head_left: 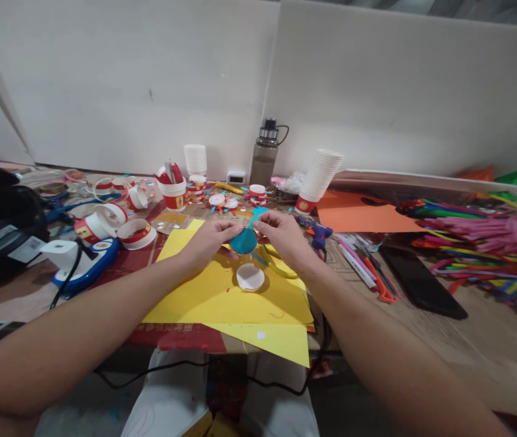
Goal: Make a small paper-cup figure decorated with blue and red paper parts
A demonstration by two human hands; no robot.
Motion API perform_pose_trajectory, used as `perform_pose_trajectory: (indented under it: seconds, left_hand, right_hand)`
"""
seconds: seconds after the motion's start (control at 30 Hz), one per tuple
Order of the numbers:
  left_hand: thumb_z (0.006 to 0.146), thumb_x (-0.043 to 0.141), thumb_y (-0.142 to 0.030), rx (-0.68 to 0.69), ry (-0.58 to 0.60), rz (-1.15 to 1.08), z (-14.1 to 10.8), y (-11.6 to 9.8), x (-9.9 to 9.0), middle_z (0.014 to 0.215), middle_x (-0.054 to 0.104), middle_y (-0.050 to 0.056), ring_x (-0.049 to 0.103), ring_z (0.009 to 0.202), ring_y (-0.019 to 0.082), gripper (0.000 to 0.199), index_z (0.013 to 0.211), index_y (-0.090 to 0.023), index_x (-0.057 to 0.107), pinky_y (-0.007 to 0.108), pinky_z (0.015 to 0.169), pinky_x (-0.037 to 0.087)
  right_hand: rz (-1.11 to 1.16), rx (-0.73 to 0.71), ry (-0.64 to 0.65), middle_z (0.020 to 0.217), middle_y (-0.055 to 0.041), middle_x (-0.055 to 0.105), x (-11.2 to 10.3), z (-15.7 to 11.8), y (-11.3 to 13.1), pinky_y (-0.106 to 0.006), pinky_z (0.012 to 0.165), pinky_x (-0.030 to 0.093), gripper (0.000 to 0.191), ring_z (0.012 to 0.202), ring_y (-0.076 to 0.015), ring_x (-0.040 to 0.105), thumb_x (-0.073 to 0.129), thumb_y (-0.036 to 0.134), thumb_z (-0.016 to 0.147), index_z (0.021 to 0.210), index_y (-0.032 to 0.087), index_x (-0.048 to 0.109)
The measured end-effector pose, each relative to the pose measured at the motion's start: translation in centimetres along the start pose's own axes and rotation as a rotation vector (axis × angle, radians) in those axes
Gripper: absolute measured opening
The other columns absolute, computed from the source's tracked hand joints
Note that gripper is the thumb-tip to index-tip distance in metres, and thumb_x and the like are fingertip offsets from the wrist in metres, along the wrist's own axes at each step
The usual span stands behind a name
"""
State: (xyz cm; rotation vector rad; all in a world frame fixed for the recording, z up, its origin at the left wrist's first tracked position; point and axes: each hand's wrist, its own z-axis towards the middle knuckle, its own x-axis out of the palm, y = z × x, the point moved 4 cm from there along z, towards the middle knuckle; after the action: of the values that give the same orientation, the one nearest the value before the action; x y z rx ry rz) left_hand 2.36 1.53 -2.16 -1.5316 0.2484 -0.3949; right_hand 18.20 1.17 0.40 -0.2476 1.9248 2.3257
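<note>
Blue piece: a round blue paper piece (243,241), held between the two hands, above the yellow sheets (222,297) near the middle of the table (490,340).
Left hand: the left hand (215,235) pinches the blue piece at its left side, thumb and fingers closed narrowly on it.
Right hand: the right hand (276,232) pinches its far right edge, where a narrow light-blue part rises between the fingertips.
White disc: a small round white piece (249,277) lies on the yellow sheets, just on the near side of the blue piece and the hands.
Yellow-handled tool: partly hidden, the yellow handles (283,269) lie just to the near side of the right hand.
Right side: pens (356,264) and a dark phone (422,280).
Far side: a bottle (263,159) and stacked cups (319,177).
</note>
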Motion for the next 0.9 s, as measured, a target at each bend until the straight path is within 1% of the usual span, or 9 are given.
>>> perform_pose_trajectory:
  seconds: [0.17,0.23,0.3,0.37,0.47,0.57,0.7,0.8,0.9]
  left_hand:
    - [0.077,0.070,-0.045,-0.006,-0.009,-0.013,-0.08,-0.37,-0.09,0.090,0.070,0.010,0.067,0.073,0.018,0.036,0.094,-0.013,0.071,0.024,0.050,0.056]
    - [0.078,0.068,-0.046,-0.006,0.005,-0.037,-0.09,-0.58,-0.15,0.095,0.071,0.011,0.068,0.076,0.020,0.038,0.099,-0.015,0.070,0.025,0.050,0.057]
    - [0.081,0.064,-0.048,-0.056,0.066,-0.098,-0.05,-0.54,-0.10,0.103,0.071,0.012,0.069,0.080,0.023,0.041,0.107,-0.016,0.068,0.028,0.050,0.057]
    - [0.086,0.055,-0.052,-0.153,0.168,-0.181,-0.04,-0.28,0.11,0.107,0.071,0.015,0.071,0.084,0.027,0.046,0.113,-0.016,0.065,0.031,0.052,0.057]
    - [0.093,0.039,-0.054,-0.275,0.309,-0.300,-0.14,-0.02,0.47,0.106,0.071,0.020,0.072,0.087,0.030,0.054,0.122,-0.014,0.060,0.035,0.057,0.058]
    - [0.096,0.034,-0.047,-0.287,0.376,-0.366,-0.17,-0.19,0.63,0.108,0.070,0.020,0.072,0.089,0.030,0.051,0.130,-0.014,0.055,0.033,0.060,0.058]
    - [0.097,0.038,-0.041,-0.268,0.369,-0.353,-0.12,-0.33,0.58,0.112,0.069,0.021,0.072,0.090,0.028,0.047,0.132,-0.013,0.052,0.029,0.059,0.057]
    - [0.097,0.037,-0.039,-0.256,0.353,-0.341,-0.13,-0.36,0.58,0.108,0.070,0.022,0.072,0.087,0.028,0.045,0.129,-0.011,0.053,0.029,0.058,0.057]
    - [0.097,0.038,-0.038,-0.235,0.350,-0.342,-0.26,-0.44,0.67,0.104,0.071,0.020,0.072,0.086,0.028,0.043,0.126,-0.011,0.054,0.030,0.058,0.057]
  right_hand:
    - [0.015,0.039,-0.001,0.064,0.0028,0.055,0.11,-0.05,-0.09,-0.027,0.060,0.049,0.022,0.062,-0.0115,0.055,0.068,0.037,0.067,0.069,0.018,0.057]
    - [0.048,0.052,-0.007,0.064,0.0033,0.055,0.04,-0.03,-0.13,-0.026,0.060,0.048,0.023,0.061,-0.0109,0.054,0.069,0.037,0.066,0.068,0.018,0.057]
    - [0.100,0.062,0.001,0.064,0.0037,0.054,0.00,-0.05,-0.10,-0.026,0.061,0.048,0.025,0.060,-0.0100,0.053,0.072,0.038,0.064,0.068,0.018,0.057]
    - [0.153,0.067,0.017,0.065,0.0037,0.055,-0.01,-0.11,0.02,-0.026,0.062,0.047,0.027,0.061,-0.0097,0.052,0.074,0.039,0.063,0.069,0.018,0.058]
    - [0.217,0.065,0.043,0.065,0.0038,0.055,0.02,-0.25,0.22,-0.026,0.061,0.045,0.028,0.062,-0.0099,0.052,0.075,0.039,0.063,0.071,0.018,0.058]
    - [0.234,0.059,0.070,0.065,0.0040,0.054,0.03,-0.27,0.34,-0.025,0.059,0.044,0.029,0.061,-0.0101,0.052,0.075,0.041,0.064,0.072,0.019,0.057]
    - [0.200,0.054,0.063,0.067,0.0027,0.057,-0.16,-0.11,0.44,-0.027,0.059,0.044,0.028,0.063,-0.0113,0.053,0.075,0.041,0.063,0.073,0.019,0.059]
    - [0.165,0.045,0.049,0.071,0.0017,0.059,-0.27,-0.03,0.62,-0.027,0.061,0.045,0.029,0.065,-0.0121,0.054,0.076,0.040,0.062,0.075,0.019,0.061]
    - [0.141,0.033,0.047,0.069,0.0022,0.058,-0.26,-0.10,0.86,-0.027,0.060,0.042,0.030,0.063,-0.0109,0.052,0.077,0.041,0.062,0.073,0.019,0.060]
